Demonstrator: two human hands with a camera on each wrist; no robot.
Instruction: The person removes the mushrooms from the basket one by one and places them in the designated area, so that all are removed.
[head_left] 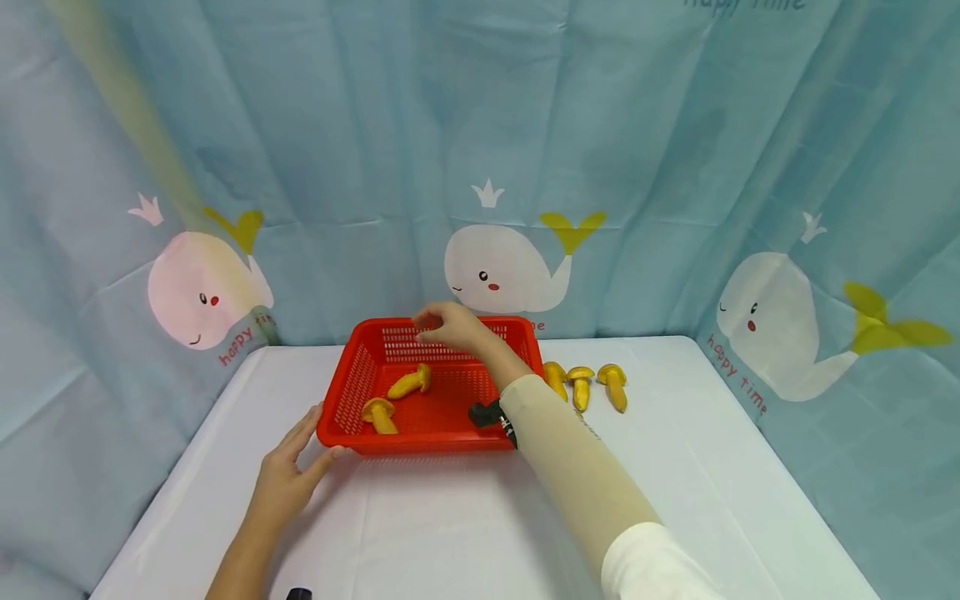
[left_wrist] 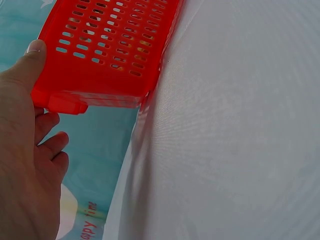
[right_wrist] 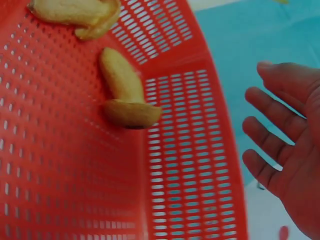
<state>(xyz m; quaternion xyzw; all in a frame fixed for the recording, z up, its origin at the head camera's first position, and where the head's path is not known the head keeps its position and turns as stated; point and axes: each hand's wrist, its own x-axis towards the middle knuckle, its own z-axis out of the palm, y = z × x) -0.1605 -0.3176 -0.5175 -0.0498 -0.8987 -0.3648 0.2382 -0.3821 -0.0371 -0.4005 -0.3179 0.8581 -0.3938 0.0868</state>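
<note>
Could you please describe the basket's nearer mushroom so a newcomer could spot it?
On the white table, find the red basket. Inside, near the front left, lies a yellow mushroom, its cap pointing backward; on the farther mushroom it points right.

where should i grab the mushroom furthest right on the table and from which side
Probably pinch the rightmost mushroom across its stem, from above and its right: it lies on its side, slim stem toward the person, wider cap away, and the neighbouring mushroom is on its left.
</note>
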